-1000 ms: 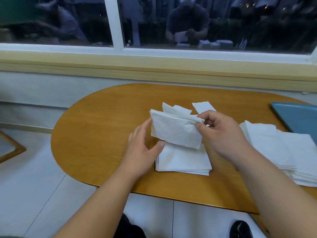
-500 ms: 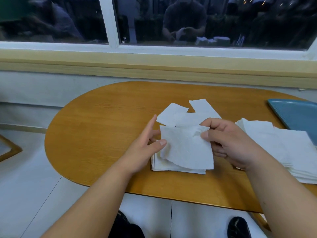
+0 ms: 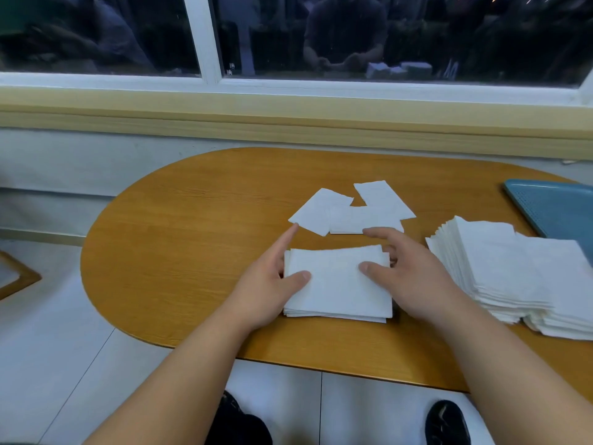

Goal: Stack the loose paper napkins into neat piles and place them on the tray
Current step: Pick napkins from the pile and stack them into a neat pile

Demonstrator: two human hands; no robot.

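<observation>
Blue plastic tray (image 3: 558, 210): nothing visible inside. Small white paper napkin pile (image 3: 337, 284) on oval wooden table (image 3: 179, 245), flanked by left hand (image 3: 266, 284) and right hand (image 3: 407, 274), both spread, thumbs resting on top.

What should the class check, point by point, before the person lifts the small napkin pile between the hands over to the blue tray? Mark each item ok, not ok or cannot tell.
1. Both hands on the pile: ok. The left hand and right hand flank the small napkin pile, thumbs on top.
2. Pile edges squared: not ok. Lower sheets stick out at the near and left edges.
3. Loose napkins gathered: not ok. Three loose napkins lie behind the pile.
4. Blue tray free to receive: cannot tell. Only its corner shows.
5. Path to the tray: not ok. The tall napkin stacks sit between.
6. Firm grip for lifting: cannot tell.
</observation>
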